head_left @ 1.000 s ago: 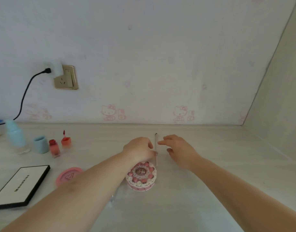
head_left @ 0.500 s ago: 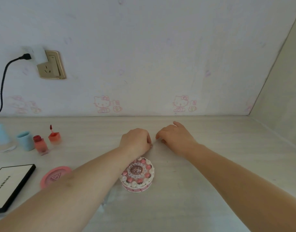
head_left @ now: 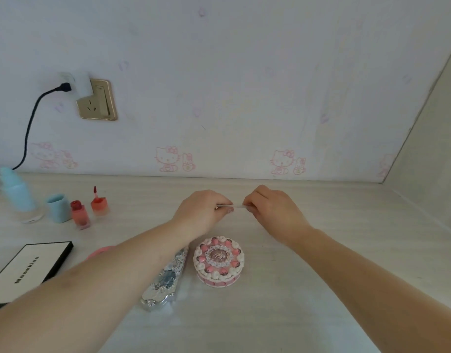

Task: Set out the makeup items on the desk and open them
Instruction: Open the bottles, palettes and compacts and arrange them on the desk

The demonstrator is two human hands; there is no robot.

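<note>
A thin pale makeup pencil (head_left: pixel 234 206) lies crosswise between my two hands above the desk (head_left: pixel 321 250). My left hand (head_left: pixel 201 212) pinches its left end and my right hand (head_left: pixel 273 210) pinches its right end. Nearer to me stands a round pink cake-shaped compact (head_left: pixel 218 261), lid on. A silver embossed case (head_left: pixel 165 281) lies left of it, partly under my left forearm. At the left stand an uncapped red lip gloss bottle (head_left: pixel 80 215) with its wand cap (head_left: pixel 99 203) beside it.
A blue pump bottle (head_left: pixel 18 194) and its blue cap (head_left: pixel 58 207) stand at the far left. A black-framed white palette (head_left: pixel 28 266) lies at the left edge, and a pink round compact (head_left: pixel 99 251) shows behind my forearm. A wall socket (head_left: pixel 97 100) holds a plug and cable.
The pencil was lying lengthwise on the desk a second ago. Both hands have taken it up and turned it crosswise. The camera view has shifted, showing the silver case.
</note>
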